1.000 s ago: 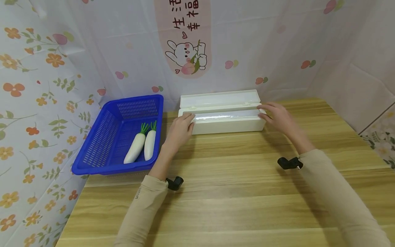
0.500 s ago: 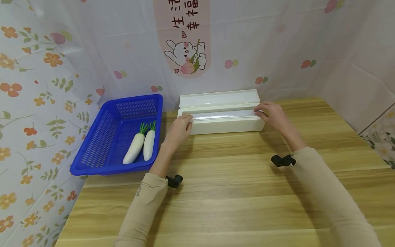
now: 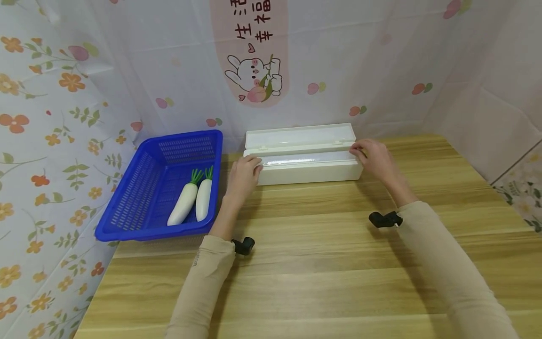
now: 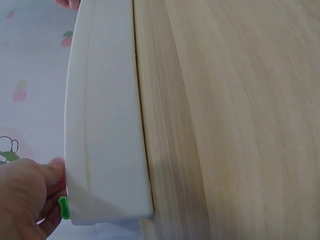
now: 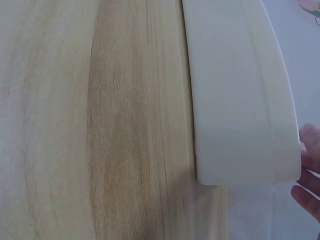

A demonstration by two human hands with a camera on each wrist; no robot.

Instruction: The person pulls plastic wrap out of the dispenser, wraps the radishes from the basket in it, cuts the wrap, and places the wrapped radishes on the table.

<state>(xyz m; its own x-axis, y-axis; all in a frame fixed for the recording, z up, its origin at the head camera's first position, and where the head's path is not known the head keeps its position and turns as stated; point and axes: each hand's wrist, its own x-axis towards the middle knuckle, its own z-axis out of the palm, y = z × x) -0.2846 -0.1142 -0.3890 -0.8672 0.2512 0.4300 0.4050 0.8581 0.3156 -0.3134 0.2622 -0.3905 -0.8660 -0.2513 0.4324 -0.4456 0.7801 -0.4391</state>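
A long white cling film dispenser (image 3: 309,174) stands on the table against the back curtain, its lid (image 3: 300,136) tilted back. Glossy cling film (image 3: 306,159) shows along the inside. At the dispenser's left end, my left hand (image 3: 243,180) pinches the film's edge between thumb and fingers. My right hand (image 3: 374,160) pinches the film at the opposite end. In the left wrist view a small green clip (image 4: 64,207) sits on the dispenser's corner beside the left fingers (image 4: 52,172). The right fingers (image 5: 312,182) appear just past the corner in the right wrist view.
To the left stands a blue plastic basket (image 3: 146,234) holding two white radishes, one of them a fuller radish (image 3: 184,203) and the other a slimmer radish (image 3: 203,200). Behind the table (image 3: 313,263) hangs a patterned curtain (image 3: 322,56).
My right hand has moved a little left, from the dispenser's end onto the film, its thumb and fingers closing together. My left hand has shifted slightly left.
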